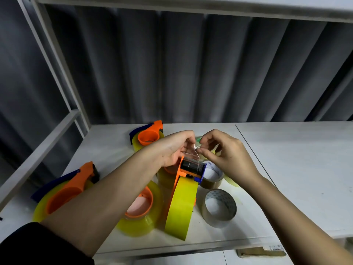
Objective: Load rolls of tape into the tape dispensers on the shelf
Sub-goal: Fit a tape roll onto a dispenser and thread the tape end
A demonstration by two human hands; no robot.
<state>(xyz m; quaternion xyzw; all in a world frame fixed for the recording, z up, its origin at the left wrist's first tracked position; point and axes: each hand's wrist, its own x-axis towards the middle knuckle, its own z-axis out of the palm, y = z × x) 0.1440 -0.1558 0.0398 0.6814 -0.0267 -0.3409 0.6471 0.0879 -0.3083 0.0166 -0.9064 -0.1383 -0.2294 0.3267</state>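
Observation:
An orange tape dispenser (188, 170) with a yellow tape roll (182, 205) mounted in it stands on edge at the middle of the white shelf (286, 159). My left hand (172, 148) grips the dispenser's far end. The fingers of my right hand (227, 152) pinch the clear loose tape end (193, 153) above the dispenser's black roller. A clear tape roll (219, 206) and a brown one (212, 176) lie loose just right of the dispenser.
Other loaded orange dispensers lie at the far left (63, 190), at the back (148, 136) and under my left forearm (141, 205). A grey curtain hangs behind the shelf. White frame posts (63, 73) rise at the left. A cardboard piece (259, 251) lies below the front edge.

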